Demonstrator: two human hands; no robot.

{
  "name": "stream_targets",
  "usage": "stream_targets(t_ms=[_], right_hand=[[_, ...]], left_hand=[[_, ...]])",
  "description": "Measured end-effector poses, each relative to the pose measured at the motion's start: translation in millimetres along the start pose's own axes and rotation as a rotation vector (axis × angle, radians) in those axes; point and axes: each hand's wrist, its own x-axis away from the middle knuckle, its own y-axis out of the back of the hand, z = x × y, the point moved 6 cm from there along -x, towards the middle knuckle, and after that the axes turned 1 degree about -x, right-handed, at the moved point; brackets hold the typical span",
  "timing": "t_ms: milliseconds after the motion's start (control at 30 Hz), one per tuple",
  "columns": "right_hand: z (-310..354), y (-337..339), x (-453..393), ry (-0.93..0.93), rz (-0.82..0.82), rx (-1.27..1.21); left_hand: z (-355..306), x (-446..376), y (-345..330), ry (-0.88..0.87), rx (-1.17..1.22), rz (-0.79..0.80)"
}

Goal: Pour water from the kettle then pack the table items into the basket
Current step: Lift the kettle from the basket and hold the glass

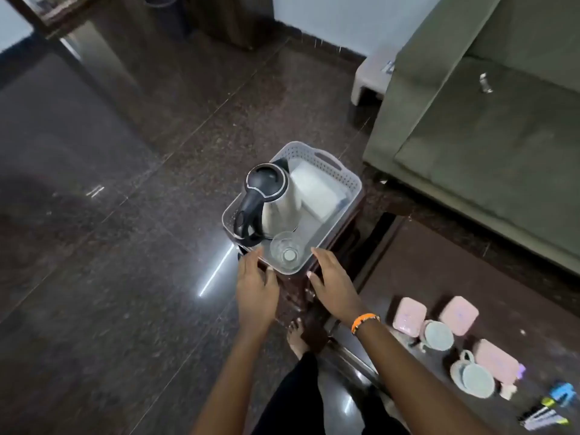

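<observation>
Kettle (270,199) standing upright inside the basket (350,180), left half, black lid and handle facing the camera side. White box (317,193) lying tilted against the basket's right wall, just beside the kettle. Clear glass (286,251) sitting upright in the near corner of the basket, touching the kettle's base area. Basket is grey, perforated walls, resting on a small dark wooden table (332,255).

Left hand (255,290) is hovering at the basket's near left corner, fingers relaxed and slightly spread, gripping nothing; fingertips near the rim, contact unclear. Right hand (332,281) is lying flat and spread at the near right edge, fingers straight, holding nothing, orange wristband (364,321) on the wrist.

Further out: pink containers (458,315) and pale blue cups (437,335) sitting on a low dark surface to the right, with markers (543,414) near the corner. Green sofa (489,127) standing behind. Bare foot (296,337) showing on the dark polished floor (110,230).
</observation>
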Motion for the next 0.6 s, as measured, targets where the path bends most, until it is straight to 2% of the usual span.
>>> stream_targets(t_ms=[133, 300, 467, 600], right_hand=[[-1.3, -31.8, -37.5, -0.104, 0.045, 0.066], [-11.5, -59.1, -65.3, -0.167, 0.062, 0.183], [-16.4, -70.1, -82.7, -0.215, 0.035, 0.136], [-21.1, -73.2, -92.5, -0.228, 0.021, 0.117]], left_hand=[[20.2, -37.6, 11.3, 0.126, 0.058, -0.036], [24.7, -81.9, 10.4, 0.098, 0.077, 0.053], [36.7, -120.8, 4.0, 0.142, 0.136, 0.143], [45.1, -140.2, -6.6, 0.16, 0.056, 0.24]])
